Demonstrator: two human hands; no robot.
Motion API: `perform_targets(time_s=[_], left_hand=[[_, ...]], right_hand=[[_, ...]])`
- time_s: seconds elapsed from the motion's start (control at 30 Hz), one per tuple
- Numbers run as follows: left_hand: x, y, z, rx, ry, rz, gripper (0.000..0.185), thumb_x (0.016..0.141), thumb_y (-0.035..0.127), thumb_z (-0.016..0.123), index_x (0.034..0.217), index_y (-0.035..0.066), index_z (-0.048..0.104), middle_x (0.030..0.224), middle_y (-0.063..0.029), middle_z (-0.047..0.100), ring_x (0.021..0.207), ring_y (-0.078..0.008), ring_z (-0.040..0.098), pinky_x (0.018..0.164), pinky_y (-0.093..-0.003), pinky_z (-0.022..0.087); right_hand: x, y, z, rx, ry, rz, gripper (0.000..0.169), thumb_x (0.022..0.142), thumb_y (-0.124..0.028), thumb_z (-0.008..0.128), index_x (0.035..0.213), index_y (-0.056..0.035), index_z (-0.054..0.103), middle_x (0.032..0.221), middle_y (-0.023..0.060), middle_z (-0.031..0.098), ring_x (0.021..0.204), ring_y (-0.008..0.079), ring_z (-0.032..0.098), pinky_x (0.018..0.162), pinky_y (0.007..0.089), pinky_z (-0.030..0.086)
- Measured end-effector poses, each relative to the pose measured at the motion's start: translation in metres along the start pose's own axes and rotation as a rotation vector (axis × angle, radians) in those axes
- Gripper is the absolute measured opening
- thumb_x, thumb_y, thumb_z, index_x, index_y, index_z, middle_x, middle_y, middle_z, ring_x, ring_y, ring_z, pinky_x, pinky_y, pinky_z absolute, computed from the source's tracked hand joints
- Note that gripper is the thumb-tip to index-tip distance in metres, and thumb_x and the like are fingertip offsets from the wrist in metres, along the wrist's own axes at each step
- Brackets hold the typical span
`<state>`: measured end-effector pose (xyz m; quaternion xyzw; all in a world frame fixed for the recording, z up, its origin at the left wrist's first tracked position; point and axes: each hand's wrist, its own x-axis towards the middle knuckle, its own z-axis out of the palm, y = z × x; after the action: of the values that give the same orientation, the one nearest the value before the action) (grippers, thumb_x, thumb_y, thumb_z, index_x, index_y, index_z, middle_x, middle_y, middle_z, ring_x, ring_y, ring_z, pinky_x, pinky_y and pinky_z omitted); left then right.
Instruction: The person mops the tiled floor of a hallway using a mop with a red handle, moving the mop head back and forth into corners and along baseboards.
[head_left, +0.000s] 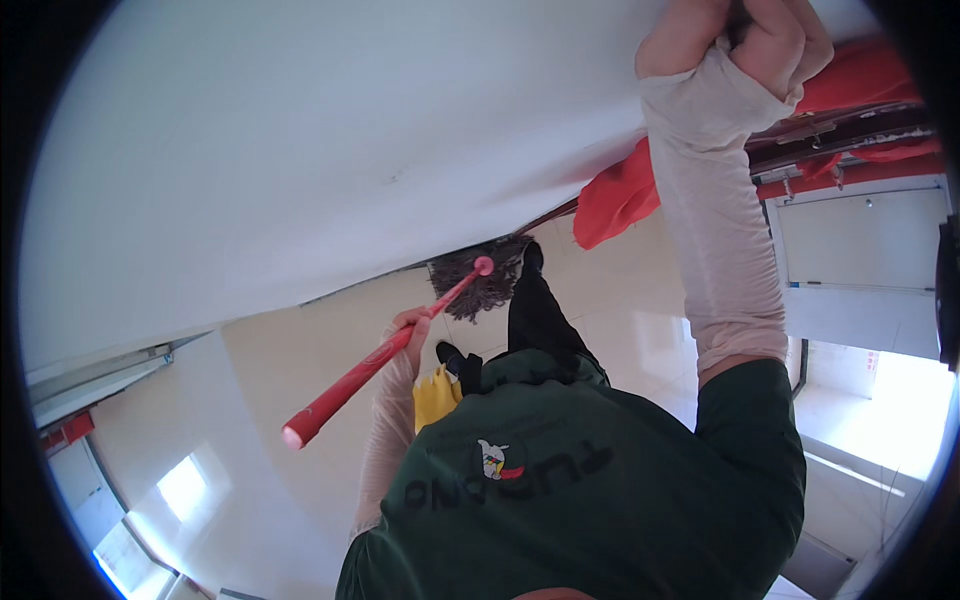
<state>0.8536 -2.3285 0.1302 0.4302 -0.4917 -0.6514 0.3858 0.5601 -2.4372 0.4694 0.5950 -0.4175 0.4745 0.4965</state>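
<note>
My left hand (414, 328) grips the red handle (367, 367) of a mop, which slants from near my left side down to the floor. The mop's dark shaggy head (480, 289) lies on the tiles against the foot of the white wall, beside my black shoe (532, 256). Raised high at the upper right is my right hand (739, 37), close to the camera and partly cut off by the picture's edge. Its fingers are bent around a dark gap; whether they hold anything cannot be told. Pale sleeve covers (720, 225) wrap both forearms.
A white wall (337, 150) fills the upper left. Red cloth (619, 199) hangs at my right, near a dark rail with metal hooks (814, 142). Yellow cloth-like material (436, 397) shows at my left hip. Pale tiled floor (285, 390) reflects window light.
</note>
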Motion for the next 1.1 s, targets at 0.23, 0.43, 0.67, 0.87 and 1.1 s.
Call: perform_targets(time_s=[0.23, 0.43, 0.67, 0.87, 1.1], left_hand=[[0.032, -0.045, 0.065, -0.123, -0.177, -0.039, 0.008, 0.088, 0.013, 0.061, 0.088, 0.005, 0.059, 0.093, -0.0045, 0.061, 0.091, -0.0156, 0.055, 0.086, -0.0294, 0.043], [0.046, -0.04, 0.079, -0.011, -0.244, 0.028, 0.013, 0.088, 0.018, 0.062, 0.091, 0.005, 0.061, 0.091, -0.0024, 0.059, 0.08, -0.0107, 0.052, 0.073, -0.0222, 0.043], [-0.015, -0.014, 0.033, -0.187, -0.191, -0.212, 0.016, 0.089, 0.017, 0.06, 0.093, 0.002, 0.061, 0.098, -0.0045, 0.059, 0.082, -0.0112, 0.052, 0.074, -0.0238, 0.042], [-0.045, -0.007, 0.005, -0.015, -0.235, -0.201, 0.015, 0.091, 0.015, 0.057, 0.092, 0.0, 0.06, 0.102, -0.0057, 0.058, 0.084, -0.011, 0.051, 0.076, -0.0219, 0.041], [-0.069, 0.023, 0.001, -0.211, -0.071, -0.336, 0.013, 0.09, 0.012, 0.058, 0.092, -0.001, 0.061, 0.102, -0.0063, 0.06, 0.086, -0.0122, 0.053, 0.079, -0.0244, 0.043]], right_hand=[[0.009, -0.005, 0.024, 0.443, 0.336, 0.078, 0.021, 0.073, 0.007, 0.057, 0.088, -0.007, 0.057, 0.094, 0.0117, 0.05, 0.075, 0.0206, 0.051, 0.062, 0.0261, 0.045], [0.011, 0.001, -0.012, -0.059, -0.125, -0.133, 0.02, 0.072, 0.007, 0.057, 0.087, -0.0072, 0.057, 0.095, 0.0122, 0.05, 0.075, 0.0215, 0.051, 0.065, 0.0278, 0.044], [0.008, 0.009, -0.015, -0.213, -0.11, -0.209, 0.015, 0.078, 0.003, 0.054, 0.09, -0.0065, 0.055, 0.095, 0.0114, 0.049, 0.08, 0.0222, 0.051, 0.07, 0.0292, 0.044], [0.007, 0.008, -0.006, 0.022, -0.062, -0.092, 0.021, 0.077, 0.006, 0.053, 0.092, -0.0073, 0.055, 0.1, 0.0103, 0.047, 0.078, 0.0176, 0.05, 0.065, 0.0255, 0.044], [0.003, 0.013, -0.001, 0.043, -0.043, -0.082, 0.024, 0.075, 0.009, 0.05, 0.091, -0.007, 0.055, 0.097, 0.0094, 0.047, 0.075, 0.0164, 0.05, 0.06, 0.0234, 0.043]])
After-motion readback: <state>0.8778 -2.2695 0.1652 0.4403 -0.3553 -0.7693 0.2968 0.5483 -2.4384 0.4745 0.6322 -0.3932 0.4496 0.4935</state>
